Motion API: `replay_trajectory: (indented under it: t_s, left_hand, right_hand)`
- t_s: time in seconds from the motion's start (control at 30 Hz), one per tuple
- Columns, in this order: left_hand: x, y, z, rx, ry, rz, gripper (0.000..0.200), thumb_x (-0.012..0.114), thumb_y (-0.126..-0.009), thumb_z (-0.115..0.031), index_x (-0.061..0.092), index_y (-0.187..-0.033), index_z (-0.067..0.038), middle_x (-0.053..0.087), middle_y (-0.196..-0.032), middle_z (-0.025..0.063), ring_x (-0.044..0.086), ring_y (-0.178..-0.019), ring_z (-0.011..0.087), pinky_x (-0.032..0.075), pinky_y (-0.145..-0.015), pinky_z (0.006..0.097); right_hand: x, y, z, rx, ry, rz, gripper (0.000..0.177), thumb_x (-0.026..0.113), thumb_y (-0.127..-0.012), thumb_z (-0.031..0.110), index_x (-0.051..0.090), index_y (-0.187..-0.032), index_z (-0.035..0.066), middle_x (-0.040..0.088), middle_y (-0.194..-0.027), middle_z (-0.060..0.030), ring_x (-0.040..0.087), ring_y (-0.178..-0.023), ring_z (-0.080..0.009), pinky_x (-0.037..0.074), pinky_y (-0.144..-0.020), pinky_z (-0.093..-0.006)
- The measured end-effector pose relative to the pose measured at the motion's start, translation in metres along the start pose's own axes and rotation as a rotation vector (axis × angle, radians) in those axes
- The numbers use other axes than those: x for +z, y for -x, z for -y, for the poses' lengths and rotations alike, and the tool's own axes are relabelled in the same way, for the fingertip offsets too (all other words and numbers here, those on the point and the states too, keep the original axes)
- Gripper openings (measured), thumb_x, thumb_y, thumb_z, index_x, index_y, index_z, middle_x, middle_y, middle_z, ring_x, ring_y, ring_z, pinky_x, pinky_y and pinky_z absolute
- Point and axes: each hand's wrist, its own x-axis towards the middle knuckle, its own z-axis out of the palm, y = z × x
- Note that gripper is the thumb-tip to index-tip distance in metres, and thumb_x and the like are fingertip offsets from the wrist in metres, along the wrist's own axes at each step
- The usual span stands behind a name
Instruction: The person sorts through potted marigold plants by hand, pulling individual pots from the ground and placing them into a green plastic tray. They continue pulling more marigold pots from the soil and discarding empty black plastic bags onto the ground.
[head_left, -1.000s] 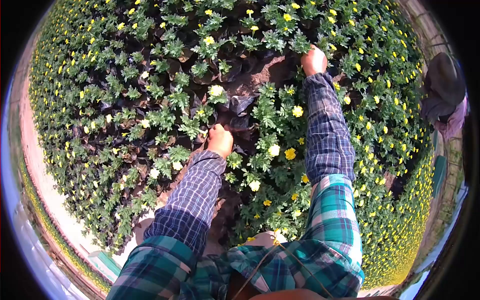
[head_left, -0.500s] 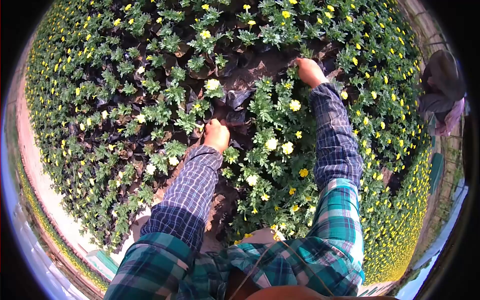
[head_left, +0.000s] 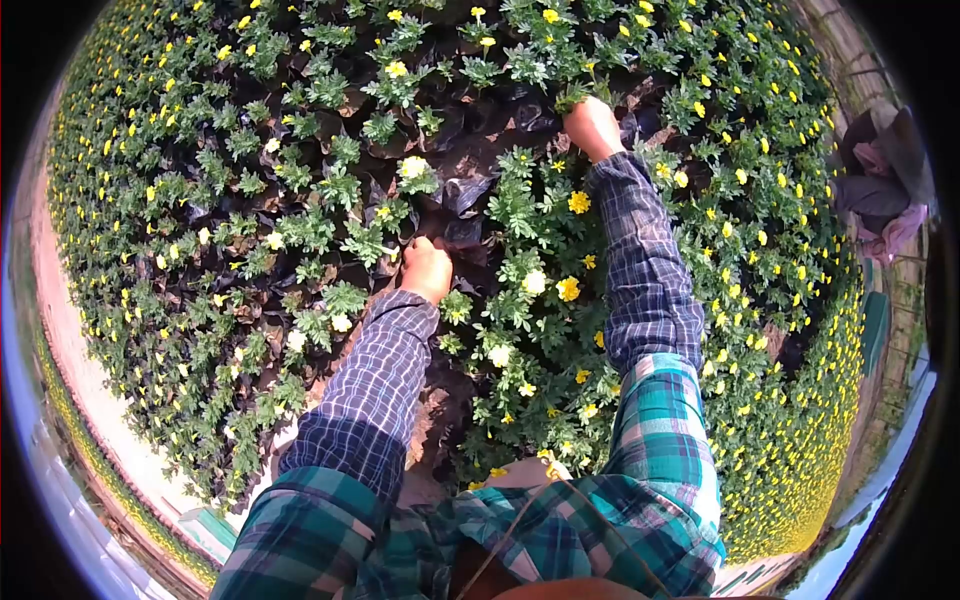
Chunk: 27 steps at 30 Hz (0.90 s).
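My left hand [head_left: 427,270] is closed low among the plants, its curled fingers beside a crumpled black plastic grow bag [head_left: 463,195]. What those fingers hold, if anything, is hidden. Farther out and to the right, my right hand [head_left: 593,130] is closed at a small green marigold plant [head_left: 574,97], whose leaves stick out past the fingers. Between my forearms stands a taller group of marigolds [head_left: 520,215] with yellow and pale blooms. A pale yellow marigold bloom [head_left: 412,167] rises just beyond my left hand.
Dense rows of marigolds in dark bags spread around me on every side. Bare brown soil [head_left: 490,145] shows between the bags ahead. At the far right edge another person [head_left: 885,185] is bent over. A pale path [head_left: 75,330] borders the left side.
My right hand has moved left and slightly away from me, with green leaves now at its fingertips. My left hand has barely shifted and stays closed. The view has tilted slightly.
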Motion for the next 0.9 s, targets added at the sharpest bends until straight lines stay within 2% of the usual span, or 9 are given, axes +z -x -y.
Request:
replay_trajectory:
  t_s: [0.07, 0.17, 0.23, 0.27, 0.4, 0.5, 0.7, 0.83, 0.9]
  left_hand:
    - [0.001, 0.000, 0.001, -0.006, -0.012, -0.027, 0.010, 0.066, -0.065, -0.016, 0.073, -0.072, -0.011, 0.065, -0.076, 0.0041, 0.051, -0.090, 0.0291, 0.044, -0.069, 0.0412]
    - [0.002, 0.002, 0.000, -0.010, -0.036, 0.055, 0.011, 0.066, -0.065, -0.016, 0.073, -0.072, -0.011, 0.065, -0.076, 0.0044, 0.051, -0.090, 0.0290, 0.044, -0.068, 0.0404]
    - [-0.005, 0.002, -0.001, -0.088, 0.033, -0.056, 0.011, 0.066, -0.065, -0.016, 0.073, -0.071, -0.011, 0.065, -0.075, 0.0050, 0.051, -0.090, 0.0288, 0.044, -0.067, 0.0398]
    - [-0.010, 0.002, -0.001, 0.000, -0.014, 0.051, 0.010, 0.066, -0.064, -0.016, 0.073, -0.071, -0.011, 0.066, -0.075, 0.0045, 0.051, -0.090, 0.0290, 0.044, -0.066, 0.0399]
    - [0.006, 0.001, 0.001, -0.011, -0.042, -0.081, 0.009, 0.066, -0.063, -0.016, 0.072, -0.069, -0.012, 0.066, -0.072, 0.0027, 0.053, -0.086, 0.0294, 0.045, -0.066, 0.0399]
    - [0.000, 0.001, 0.001, 0.015, -0.037, -0.021, 0.009, 0.066, -0.062, -0.016, 0.072, -0.066, -0.012, 0.065, -0.070, 0.0031, 0.054, -0.083, 0.0294, 0.045, -0.065, 0.0400]
    - [0.000, 0.002, 0.001, 0.032, -0.043, -0.076, 0.009, 0.066, -0.062, -0.017, 0.072, -0.066, -0.012, 0.065, -0.069, 0.0037, 0.054, -0.083, 0.0292, 0.045, -0.065, 0.0391]
    - [-0.004, 0.003, 0.001, 0.014, -0.046, -0.076, 0.011, 0.066, -0.064, -0.017, 0.072, -0.070, -0.011, 0.066, -0.073, 0.0040, 0.054, -0.084, 0.0290, 0.046, -0.065, 0.0388]
    - [-0.005, 0.002, -0.001, 0.015, -0.063, -0.027, 0.012, 0.066, -0.065, -0.016, 0.073, -0.073, -0.011, 0.066, -0.076, 0.0041, 0.053, -0.086, 0.0290, 0.046, -0.065, 0.0385]
  right_hand:
    - [-0.016, 0.010, 0.006, 0.054, -0.037, 0.002, 0.024, 0.059, -0.076, 0.019, 0.070, -0.094, 0.006, 0.066, -0.097, -0.0213, 0.064, -0.095, -0.0359, 0.051, -0.082, -0.0407]
    - [-0.027, 0.009, -0.024, 0.045, 0.244, -0.047, 0.020, 0.051, -0.082, 0.019, 0.068, -0.090, 0.011, 0.067, -0.093, -0.0158, 0.064, -0.090, -0.0343, 0.051, -0.077, -0.0437]
    - [-0.030, 0.012, -0.040, 0.059, 0.294, -0.004, 0.019, 0.050, -0.082, 0.016, 0.067, -0.091, 0.012, 0.067, -0.094, -0.0144, 0.064, -0.091, -0.0329, 0.051, -0.077, -0.0435]
    - [-0.031, 0.012, -0.045, 0.048, 0.285, 0.042, 0.016, 0.054, -0.082, 0.015, 0.063, -0.094, 0.010, 0.067, -0.093, -0.0152, 0.063, -0.092, -0.0336, 0.050, -0.076, -0.0442]
    - [-0.031, 0.019, -0.048, -0.130, 0.239, -0.107, 0.016, 0.048, -0.085, 0.011, 0.062, -0.090, 0.007, 0.067, -0.089, -0.0163, 0.065, -0.085, -0.0343, 0.052, -0.070, -0.0456]
    - [-0.028, 0.023, -0.048, -0.081, 0.318, -0.037, 0.016, 0.048, -0.084, 0.010, 0.062, -0.091, 0.006, 0.067, -0.087, -0.0165, 0.065, -0.084, -0.0344, 0.052, -0.071, -0.0451]
    - [-0.015, 0.013, -0.066, -0.054, 0.196, -0.142, 0.016, 0.053, -0.081, 0.007, 0.063, -0.093, 0.004, 0.066, -0.090, -0.0200, 0.064, -0.086, -0.0365, 0.051, -0.075, -0.0462]
    - [-0.027, 0.012, -0.072, -0.104, 0.100, 0.123, 0.015, 0.054, -0.081, 0.008, 0.063, -0.091, 0.002, 0.065, -0.091, -0.0220, 0.062, -0.090, -0.0387, 0.049, -0.079, -0.0457]
    - [-0.021, 0.012, -0.076, -0.111, 0.107, 0.092, 0.016, 0.053, -0.080, 0.010, 0.063, -0.091, 0.002, 0.064, -0.091, -0.0218, 0.062, -0.091, -0.0382, 0.049, -0.079, -0.0457]
